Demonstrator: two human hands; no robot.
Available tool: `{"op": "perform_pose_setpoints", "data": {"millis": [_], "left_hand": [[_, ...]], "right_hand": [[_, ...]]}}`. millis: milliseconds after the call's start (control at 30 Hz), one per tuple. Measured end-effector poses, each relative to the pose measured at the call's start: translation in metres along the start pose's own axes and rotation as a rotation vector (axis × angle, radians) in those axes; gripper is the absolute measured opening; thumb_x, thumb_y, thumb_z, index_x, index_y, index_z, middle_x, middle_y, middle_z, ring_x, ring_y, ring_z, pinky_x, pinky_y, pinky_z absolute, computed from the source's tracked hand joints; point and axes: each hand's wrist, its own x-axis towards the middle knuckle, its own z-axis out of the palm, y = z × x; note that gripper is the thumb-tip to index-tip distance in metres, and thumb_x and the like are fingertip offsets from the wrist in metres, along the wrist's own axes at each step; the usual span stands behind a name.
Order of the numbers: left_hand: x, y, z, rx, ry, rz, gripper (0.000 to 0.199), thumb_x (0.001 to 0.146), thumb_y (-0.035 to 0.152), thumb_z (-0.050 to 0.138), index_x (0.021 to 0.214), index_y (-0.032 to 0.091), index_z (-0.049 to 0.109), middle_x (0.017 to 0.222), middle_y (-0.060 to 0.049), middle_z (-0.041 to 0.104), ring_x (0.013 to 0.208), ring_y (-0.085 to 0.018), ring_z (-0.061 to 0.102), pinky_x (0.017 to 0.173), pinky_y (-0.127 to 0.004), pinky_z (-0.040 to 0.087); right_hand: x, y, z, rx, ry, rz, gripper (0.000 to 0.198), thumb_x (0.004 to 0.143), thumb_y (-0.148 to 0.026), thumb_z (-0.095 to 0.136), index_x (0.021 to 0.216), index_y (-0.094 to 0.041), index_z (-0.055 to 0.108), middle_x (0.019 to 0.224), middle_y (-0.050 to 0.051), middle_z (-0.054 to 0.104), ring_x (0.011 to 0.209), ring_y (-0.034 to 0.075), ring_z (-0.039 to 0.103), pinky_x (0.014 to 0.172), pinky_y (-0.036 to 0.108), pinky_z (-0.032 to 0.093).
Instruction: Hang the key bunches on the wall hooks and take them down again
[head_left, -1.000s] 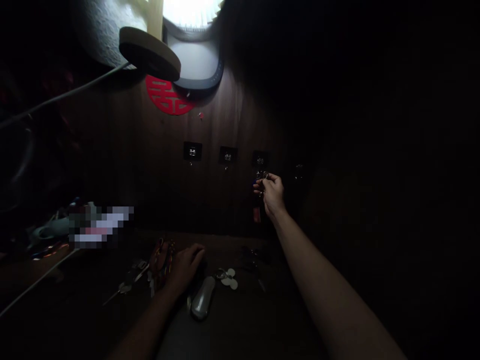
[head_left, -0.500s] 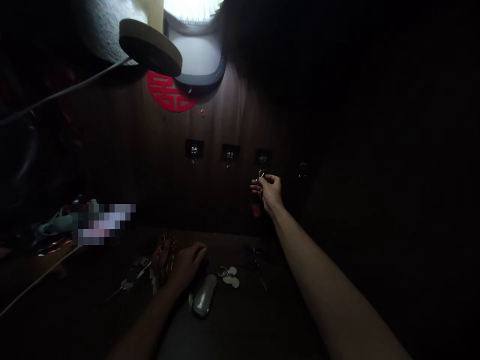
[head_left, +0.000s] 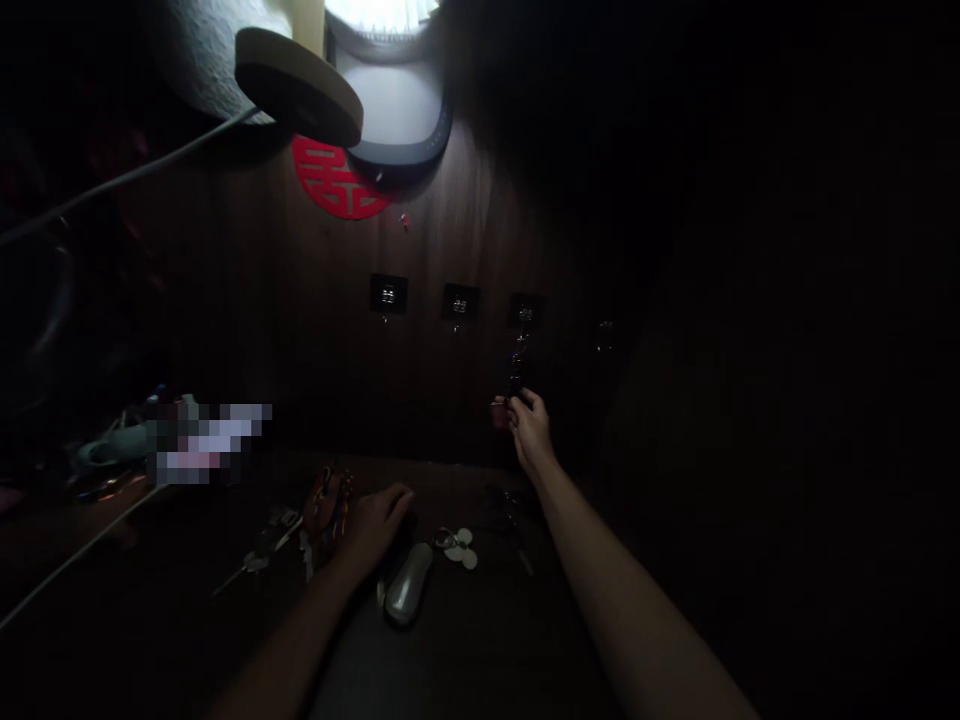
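Note:
My right hand (head_left: 531, 425) is closed in a pinch at a small reddish tag (head_left: 499, 412), low on the dark wooden panel. Above it a dark bunch with shiny metal bits, perhaps keys (head_left: 516, 365), hangs from the third hook (head_left: 526, 312). My left hand (head_left: 375, 522) rests low on the dark surface, its fingers curled; whatever lies under them is lost in shadow. Beside it are a brown bundle with coloured cord (head_left: 328, 505) and a grey oval fob (head_left: 409, 587) joined to a ring with white round discs (head_left: 460, 548).
Two bare hooks, a left one (head_left: 388, 295) and a middle one (head_left: 460, 303), sit on the panel. Above are a red cut-out ornament (head_left: 337, 180) and a lit lamp (head_left: 386, 18). Loose keys (head_left: 259, 558) lie left, dark metal pieces (head_left: 514, 515) right. A white cable (head_left: 127, 182) crosses the left.
My right hand has moved down from the hook's lower end to the reddish tag. The dark bunch now hangs free of the fingers above it. My left hand stays in place.

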Motion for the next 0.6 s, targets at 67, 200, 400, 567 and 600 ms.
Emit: {"op": "perform_pose_setpoints", "data": {"millis": [67, 200, 400, 567, 600], "left_hand": [[0.000, 0.000, 0.000, -0.007, 0.001, 0.002, 0.034, 0.087, 0.040, 0.033, 0.081, 0.022, 0.061, 0.078, -0.002, 0.068, 0.078, -0.016, 0.063, 0.066, -0.022, 0.041], [-0.001, 0.002, -0.001, -0.037, 0.009, 0.014, 0.033, 0.086, 0.040, 0.034, 0.082, 0.022, 0.061, 0.080, -0.002, 0.068, 0.078, -0.016, 0.062, 0.068, -0.022, 0.041], [-0.001, 0.004, -0.005, -0.039, 0.025, 0.005, 0.033, 0.086, 0.040, 0.033, 0.085, 0.022, 0.061, 0.084, -0.002, 0.068, 0.081, -0.017, 0.062, 0.071, -0.024, 0.042], [0.000, 0.004, -0.009, -0.037, 0.085, -0.018, 0.032, 0.085, 0.039, 0.034, 0.087, 0.022, 0.061, 0.085, -0.002, 0.069, 0.082, -0.017, 0.063, 0.072, -0.025, 0.043], [0.001, 0.004, -0.010, -0.040, 0.100, -0.026, 0.032, 0.085, 0.038, 0.034, 0.087, 0.022, 0.062, 0.085, -0.002, 0.069, 0.083, -0.017, 0.063, 0.073, -0.024, 0.043]], "right_hand": [[-0.005, 0.008, -0.005, 0.001, -0.001, 0.005, 0.040, 0.069, -0.028, 0.061, 0.104, -0.022, 0.044, 0.072, -0.003, 0.069, 0.069, 0.014, 0.066, 0.059, 0.023, 0.048], [-0.011, 0.023, -0.015, 0.013, -0.016, 0.037, 0.047, 0.066, -0.028, 0.063, 0.109, -0.023, 0.044, 0.077, -0.003, 0.069, 0.071, 0.013, 0.066, 0.062, 0.023, 0.047], [-0.020, 0.039, -0.024, 0.037, -0.031, 0.067, 0.048, 0.066, -0.028, 0.063, 0.110, -0.025, 0.045, 0.081, -0.002, 0.069, 0.074, 0.013, 0.067, 0.065, 0.024, 0.048], [-0.036, 0.044, -0.027, 0.069, 0.015, 0.103, 0.046, 0.066, -0.028, 0.064, 0.108, -0.024, 0.046, 0.083, -0.001, 0.069, 0.076, 0.014, 0.066, 0.066, 0.026, 0.049], [-0.040, 0.044, -0.027, 0.079, 0.016, 0.105, 0.046, 0.066, -0.028, 0.065, 0.107, -0.024, 0.046, 0.084, 0.000, 0.069, 0.076, 0.014, 0.066, 0.066, 0.027, 0.049]]}}
